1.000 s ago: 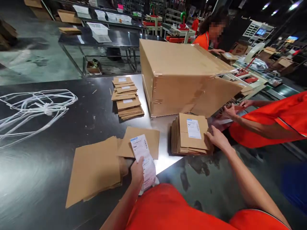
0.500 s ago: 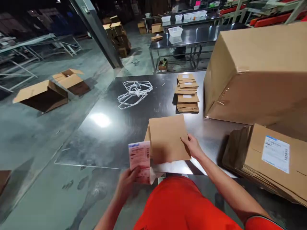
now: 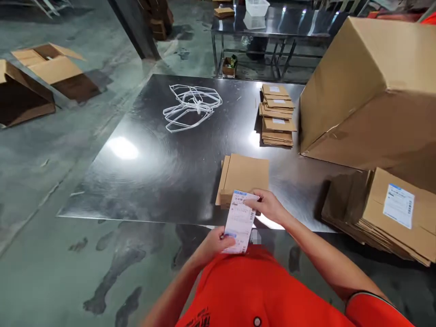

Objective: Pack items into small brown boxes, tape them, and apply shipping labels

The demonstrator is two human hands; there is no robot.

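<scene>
A printed shipping label sheet (image 3: 239,222) is held in front of my body, at the near edge of the metal table. My left hand (image 3: 218,243) pinches its lower left part, thumb on top. My right hand (image 3: 269,206) grips the upper right edge of the same sheet between thumb and fingers. Just beyond the sheet, flat brown cardboard mailers (image 3: 247,175) lie on the table, their near edge partly hidden by the label and my right hand.
The metal table (image 3: 163,177) bears a bundle of white straps (image 3: 195,109), a row of labelled mailers (image 3: 277,116) and a large carton (image 3: 354,104). At the right is a labelled cardboard stack (image 3: 398,213). Open boxes (image 3: 57,68) stand on the floor at left.
My right hand has let go of the cardboard, which now lies on the table, and grips the label sheet. My left hand has brought the sheet rightward. The view has tilted down.
</scene>
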